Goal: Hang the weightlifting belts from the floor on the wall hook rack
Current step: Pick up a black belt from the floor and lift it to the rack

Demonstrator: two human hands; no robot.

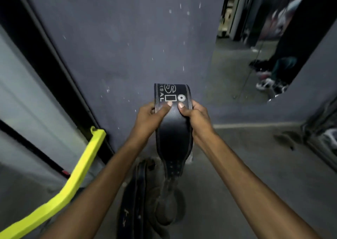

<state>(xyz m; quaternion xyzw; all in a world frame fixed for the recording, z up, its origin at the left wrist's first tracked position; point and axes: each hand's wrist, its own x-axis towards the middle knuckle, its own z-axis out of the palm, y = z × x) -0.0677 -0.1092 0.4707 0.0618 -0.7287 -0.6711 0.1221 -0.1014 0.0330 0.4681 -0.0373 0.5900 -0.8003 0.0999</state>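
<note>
Both hands grip one black weightlifting belt (173, 122) held up in front of a dark grey wall (116, 47); left hand (151, 116) closed on its left edge, thumb pressed on the face; right hand (195, 114) closed on its right edge, thumb likewise on the face; fingers of both are hidden behind the belt. White print at the top of the belt is partly cut off by the fold, only "RSAL", a rectangle and a cog-like mark read clearly. The lower end narrows to a punched strap and blurs out; cannot tell whether its tip touches the floor (255, 156).

More belts (135, 193) lie on the floor below the held one, dark and smeared; count and buckles hard to make out; they sit near the foot of the wall, between the forearms. No hook rack in view.

Left: a yellow bar (73, 180) runs diagonally, its lower end cut by the frame edge, close to the left forearm; a black frame (54, 65) runs beside it. Right: a mirror (255, 47) shows blurred reflections; open floor right of the right forearm; dark clutter at the far right edge is unclear.
</note>
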